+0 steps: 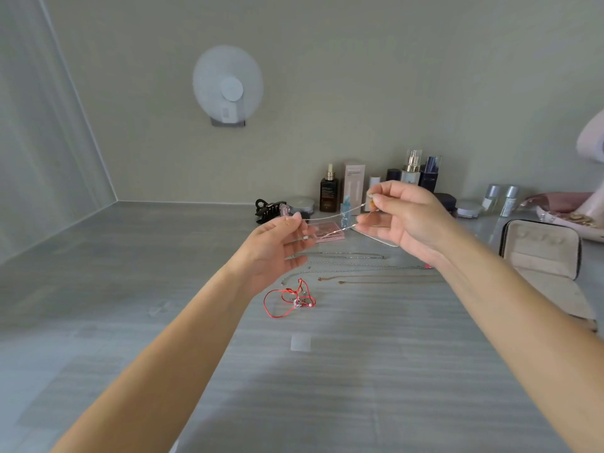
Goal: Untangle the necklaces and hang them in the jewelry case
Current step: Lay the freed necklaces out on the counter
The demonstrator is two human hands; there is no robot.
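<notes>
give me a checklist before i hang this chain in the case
1. Left hand holds one end of the chain: ok.
2. Right hand pinches the other end: ok.
3. Chain lifted clear of the other necklaces: ok.
4. Chain free of knots: cannot tell, it is too thin to see.
5. Case open and within reach on the right: ok.
6. Free hook in the case: cannot tell.

Beyond this move, the red cord lies bunched up, not ok.
</notes>
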